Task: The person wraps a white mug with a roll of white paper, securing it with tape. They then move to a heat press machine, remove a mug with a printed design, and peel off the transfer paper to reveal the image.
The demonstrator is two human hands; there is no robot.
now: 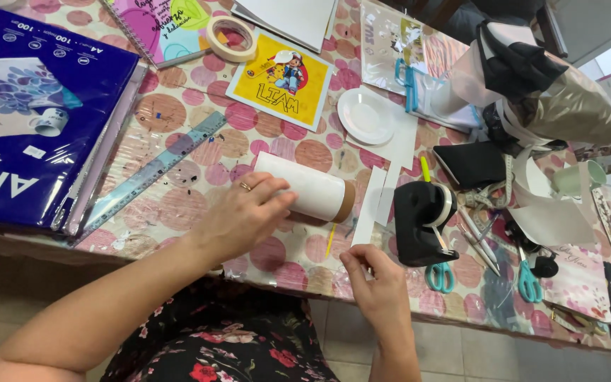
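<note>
On the polka-dot table (pixel 178 205): left hand (pixel 245 212) cupped, fingers curled over a white paper-wrapped tube (pixel 309 189) lying sideways. Right hand (pixel 376 283) near the black tape dispenser (pixel 419 223), fingertips pinching something small, unclear what.

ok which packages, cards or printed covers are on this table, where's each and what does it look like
Paper pack: far left, flat blue plastic-wrapped rectangle with white lettering.
Notebook: top, spiral-bound, pink and green cover.
Yellow card: top centre, square, cartoon figure.
Clear packets: top right of centre, glossy bags with printed sheets.
Floral card: right edge, pale pink.
</note>
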